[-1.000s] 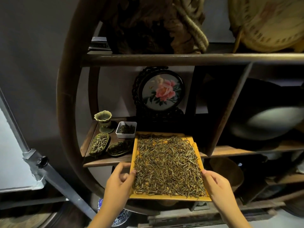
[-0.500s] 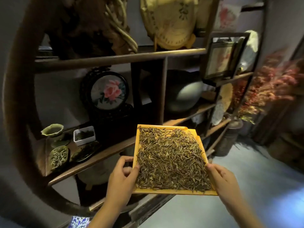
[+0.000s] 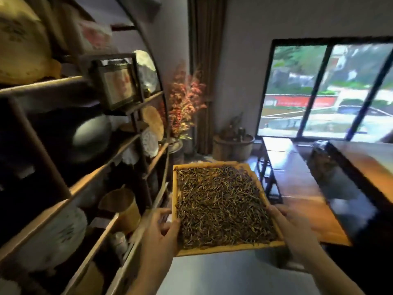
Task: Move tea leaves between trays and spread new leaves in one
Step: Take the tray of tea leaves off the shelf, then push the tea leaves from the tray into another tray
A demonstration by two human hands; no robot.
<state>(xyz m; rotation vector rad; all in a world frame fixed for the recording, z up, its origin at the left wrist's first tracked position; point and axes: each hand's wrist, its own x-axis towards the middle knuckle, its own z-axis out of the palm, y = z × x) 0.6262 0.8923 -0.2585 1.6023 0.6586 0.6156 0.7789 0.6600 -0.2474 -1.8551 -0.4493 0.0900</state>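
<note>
- Big round shelf unit (image 3: 89, 179) fills the left side, long wooden table (image 3: 297, 188) runs along the right under the window (image 3: 327, 88). Everything's motion-blurred, so the shelf contents are kinda guesswork.
- Yellow tray (image 3: 225, 251) is up in the air between them, not resting on anything, roughly level.
- Tea leaves (image 3: 221, 205) cover it edge to edge, nothing looks spilled.
- Left hand (image 3: 158, 233) grips the near left edge, thumb over the rim; right hand (image 3: 294, 228) holds the near right edge.
- Progress-wise: looks like the carrying stage. No second tray in sight, so moving and spreading are still to do.
</note>
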